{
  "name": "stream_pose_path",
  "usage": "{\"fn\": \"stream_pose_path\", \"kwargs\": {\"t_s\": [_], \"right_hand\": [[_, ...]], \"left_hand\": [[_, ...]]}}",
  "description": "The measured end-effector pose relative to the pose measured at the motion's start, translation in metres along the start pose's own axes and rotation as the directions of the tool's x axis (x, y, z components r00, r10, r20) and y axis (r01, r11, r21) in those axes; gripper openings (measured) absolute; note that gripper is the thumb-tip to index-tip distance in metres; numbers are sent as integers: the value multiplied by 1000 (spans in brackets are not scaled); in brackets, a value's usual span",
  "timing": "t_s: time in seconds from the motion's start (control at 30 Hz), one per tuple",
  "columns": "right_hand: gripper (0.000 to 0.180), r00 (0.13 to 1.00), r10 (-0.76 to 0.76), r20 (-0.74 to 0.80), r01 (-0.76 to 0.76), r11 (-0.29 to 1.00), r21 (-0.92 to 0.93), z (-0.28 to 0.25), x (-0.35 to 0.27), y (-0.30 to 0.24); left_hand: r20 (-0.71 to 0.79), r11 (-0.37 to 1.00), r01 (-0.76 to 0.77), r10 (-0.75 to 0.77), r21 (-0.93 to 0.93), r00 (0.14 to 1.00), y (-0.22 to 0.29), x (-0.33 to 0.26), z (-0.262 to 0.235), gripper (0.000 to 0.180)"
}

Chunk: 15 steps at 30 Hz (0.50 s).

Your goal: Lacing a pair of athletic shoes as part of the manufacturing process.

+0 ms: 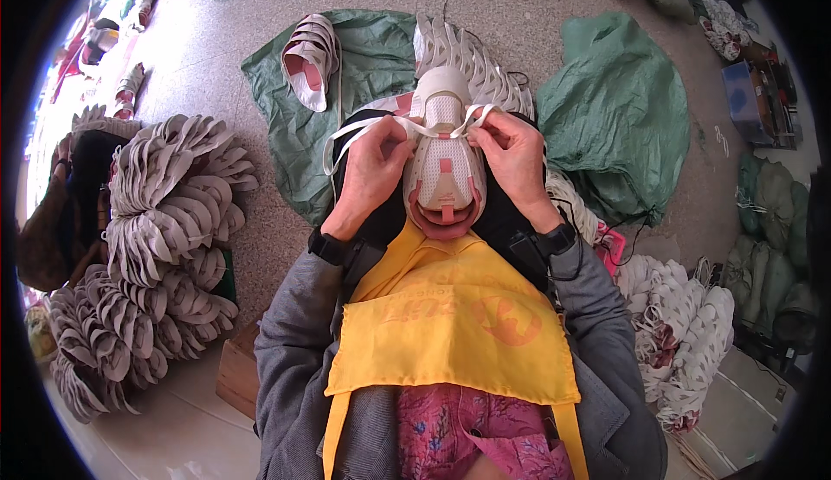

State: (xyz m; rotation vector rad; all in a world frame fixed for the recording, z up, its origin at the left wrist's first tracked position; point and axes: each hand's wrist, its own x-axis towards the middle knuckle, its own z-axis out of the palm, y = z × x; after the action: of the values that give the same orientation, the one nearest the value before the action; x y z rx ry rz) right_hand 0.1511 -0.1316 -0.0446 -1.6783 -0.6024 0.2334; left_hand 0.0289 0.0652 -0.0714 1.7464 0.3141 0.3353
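A white-and-pink shoe upper (446, 181) lies over my lap between my two hands, its pink-edged end toward me. A white shoelace (346, 138) runs across it. My left hand (372, 173) pinches the lace on the left side, where a loop hangs past the wrist. On the right, my right hand (516, 161) grips another stretch of the same lace between thumb and fingers. The lace crosses the upper between the hands; whether it is knotted there, I cannot tell.
Ahead, a single shoe upper (310, 60) lies on a green plastic sheet (277, 138), beside a nested row of uppers (476, 60). Another green sheet (610, 108) is at right. Grey stacked uppers (164, 194) stand left, laced white ones (679, 324) right, a wooden box (238, 372) near left.
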Motion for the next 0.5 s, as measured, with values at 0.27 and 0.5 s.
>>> {"fn": "stream_pose_path", "kwargs": {"t_s": [0.27,0.5], "right_hand": [[15,998,56,9,-56,998,14,-3,-3,10],[14,999,37,26,-36,999,-21,-1,-2,9]], "left_hand": [[72,983,78,-67,-168,995,10,2,-2,10],[104,958,91,-65,-272,992,9,4,-4,8]]}}
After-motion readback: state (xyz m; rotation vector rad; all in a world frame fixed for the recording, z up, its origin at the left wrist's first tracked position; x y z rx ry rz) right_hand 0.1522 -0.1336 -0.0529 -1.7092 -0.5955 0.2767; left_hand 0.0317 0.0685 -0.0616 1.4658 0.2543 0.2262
